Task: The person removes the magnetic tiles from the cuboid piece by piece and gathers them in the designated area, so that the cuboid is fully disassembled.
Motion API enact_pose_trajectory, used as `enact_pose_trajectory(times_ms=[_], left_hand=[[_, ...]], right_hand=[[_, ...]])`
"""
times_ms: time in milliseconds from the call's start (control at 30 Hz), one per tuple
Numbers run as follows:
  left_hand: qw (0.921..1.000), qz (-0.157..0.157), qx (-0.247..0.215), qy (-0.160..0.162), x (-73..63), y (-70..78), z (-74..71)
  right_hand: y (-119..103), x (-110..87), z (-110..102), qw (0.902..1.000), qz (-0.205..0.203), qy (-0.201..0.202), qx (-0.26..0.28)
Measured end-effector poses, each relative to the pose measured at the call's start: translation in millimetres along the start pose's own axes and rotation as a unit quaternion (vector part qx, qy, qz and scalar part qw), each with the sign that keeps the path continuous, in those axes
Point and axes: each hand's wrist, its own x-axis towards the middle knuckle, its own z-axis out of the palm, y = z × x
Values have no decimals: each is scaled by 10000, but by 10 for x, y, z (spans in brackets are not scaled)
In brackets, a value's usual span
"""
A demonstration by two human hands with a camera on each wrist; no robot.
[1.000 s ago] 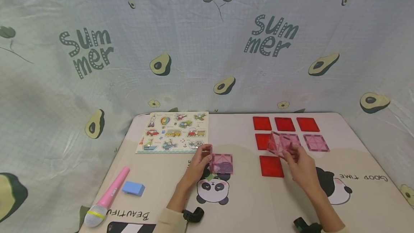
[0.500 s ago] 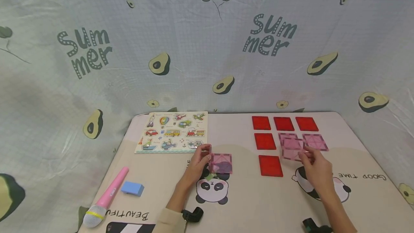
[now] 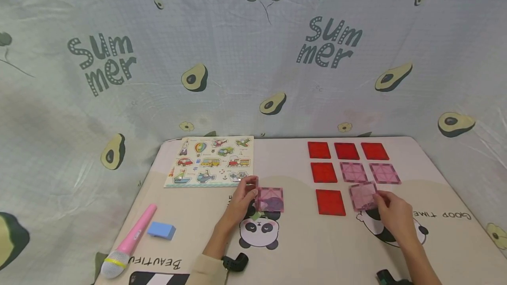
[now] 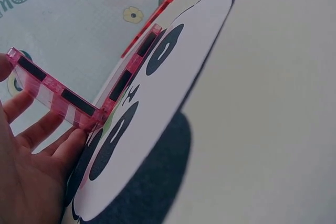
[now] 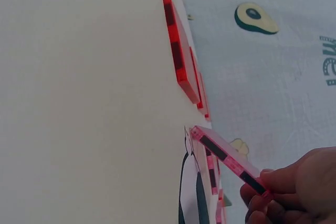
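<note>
My left hand (image 3: 240, 201) holds a pink translucent magnetic tile (image 4: 58, 90) on edge, thumb at its upper edge and fingers behind it. Along its bottom this tile meets a second pink magnetic tile (image 3: 271, 199) that lies flat on the table. Between thumb and fingers of my right hand (image 3: 396, 214) is another pink magnetic tile (image 3: 363, 196). In the right wrist view this tile (image 5: 231, 161) tilts, its far edge low by the table and its near edge raised. Two more flat pink tiles, one in the middle (image 3: 354, 172) and one at the right (image 3: 385, 173), lie just beyond it.
Several red tiles (image 3: 330, 202) lie in a row and column at the right. A picture puzzle board (image 3: 210, 162) sits at the back left. Nearer are a pink toy microphone (image 3: 134, 236) and a blue block (image 3: 162, 230). A patterned cloth (image 3: 237, 56) hangs behind the table.
My right hand has carried its pink tile from over the red and pink tiles to the right and nearer, lowering it toward the table. The left hand has stayed in place.
</note>
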Motion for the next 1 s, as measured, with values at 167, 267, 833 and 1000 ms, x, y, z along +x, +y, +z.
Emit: enact_pose_trajectory(times_ms=[167, 267, 833, 1000], left_hand=[[10000, 65, 19, -34, -46, 144, -17], [10000, 72, -2, -6, -47, 140, -13], [9995, 131, -36, 284, 60, -274, 51], [9992, 243, 22, 330, 54, -258, 56]], right_hand=[[31, 20, -3, 9988, 225, -403, -167], [41, 31, -2, 9968, 354, -678, -238], [89, 65, 29, 9903, 446, -1135, -662], [78, 76, 16, 9889, 459, -1218, -719]])
